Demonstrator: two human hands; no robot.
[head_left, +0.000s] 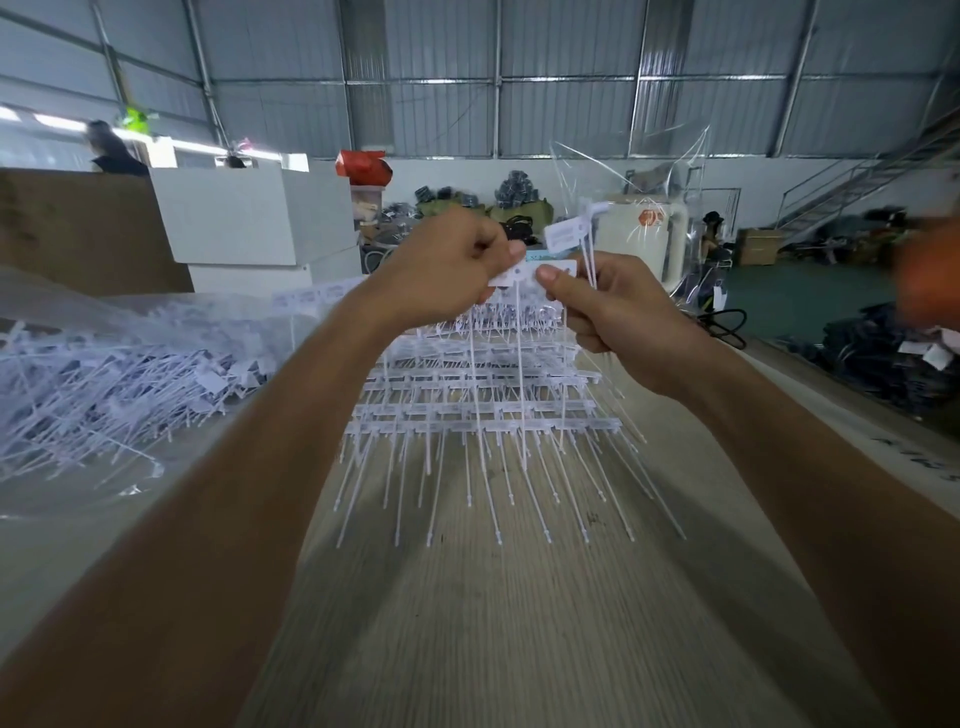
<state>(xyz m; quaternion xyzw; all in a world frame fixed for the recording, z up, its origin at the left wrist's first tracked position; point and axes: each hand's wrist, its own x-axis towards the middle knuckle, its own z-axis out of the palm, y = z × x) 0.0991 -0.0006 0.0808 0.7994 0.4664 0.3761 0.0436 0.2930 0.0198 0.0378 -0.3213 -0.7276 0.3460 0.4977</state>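
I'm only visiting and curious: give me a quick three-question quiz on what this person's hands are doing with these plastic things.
1. What do the left hand and the right hand pinch between them?
A) a white plastic tag
B) a blue pen
C) a metal key
2. True or false: the loose heap of ties lies on the person's right.
3. Fill in: the rows of joined tags lie on a wood-grain ____.
Key: 1 A; 2 false, it lies on the left; 3 table.
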